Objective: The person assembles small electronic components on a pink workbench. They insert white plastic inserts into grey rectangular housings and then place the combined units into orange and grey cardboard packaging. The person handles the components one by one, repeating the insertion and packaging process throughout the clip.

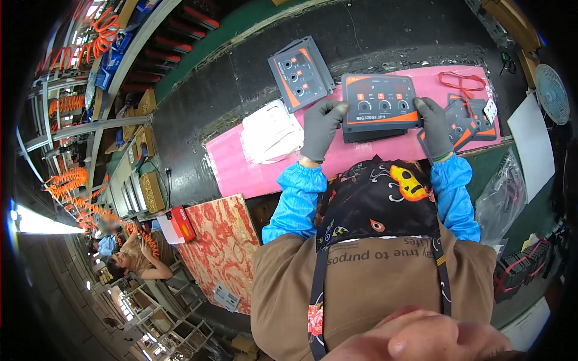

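A grey and orange control panel faceplate (380, 99) with a row of round openings is held level between my two grey-gloved hands. My left hand (321, 127) grips its left edge, thumb on the face. My right hand (436, 127) grips the right edge the same way. Another dark plate edge shows just beneath it; I cannot tell whether it is held too. To the left, a stack of similar faceplates (299, 77) lies partly on the pink mat (232, 165), beside a pile of white sheets (272, 133). More faceplates (462, 123) lie right of my right hand.
A red cord (462, 83) lies on the mat's right part. Farther right are a fan (552, 94), a white board (533, 144) and a clear plastic bag (503, 189). A red-patterned board (220, 249) stands at my left. Another person (141, 259) works at the far left.
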The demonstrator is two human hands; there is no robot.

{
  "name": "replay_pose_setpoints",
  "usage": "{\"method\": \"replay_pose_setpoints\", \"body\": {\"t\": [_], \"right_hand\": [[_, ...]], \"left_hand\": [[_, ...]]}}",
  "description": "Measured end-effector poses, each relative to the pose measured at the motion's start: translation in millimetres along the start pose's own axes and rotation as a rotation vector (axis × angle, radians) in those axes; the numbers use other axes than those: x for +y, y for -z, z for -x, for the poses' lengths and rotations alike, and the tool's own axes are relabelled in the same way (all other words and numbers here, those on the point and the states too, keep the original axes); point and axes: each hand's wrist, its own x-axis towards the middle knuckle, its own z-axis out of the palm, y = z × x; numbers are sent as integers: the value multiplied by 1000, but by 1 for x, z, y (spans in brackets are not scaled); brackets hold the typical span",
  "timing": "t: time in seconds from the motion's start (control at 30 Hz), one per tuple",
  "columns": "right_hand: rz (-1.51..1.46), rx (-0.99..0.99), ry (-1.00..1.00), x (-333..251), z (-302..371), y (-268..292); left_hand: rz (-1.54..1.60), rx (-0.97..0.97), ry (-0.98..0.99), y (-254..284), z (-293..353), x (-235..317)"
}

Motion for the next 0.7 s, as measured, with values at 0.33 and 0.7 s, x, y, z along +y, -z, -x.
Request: {"method": "replay_pose_setpoints", "body": {"t": [0.33,0.7], "right_hand": [[884,-60,147,38,-24,-3],[858,-84,84,54,-35,-3]], "left_hand": [[-248,137,208,-1,-7,-131],[-253,177,271,-5,-12,-138]]}}
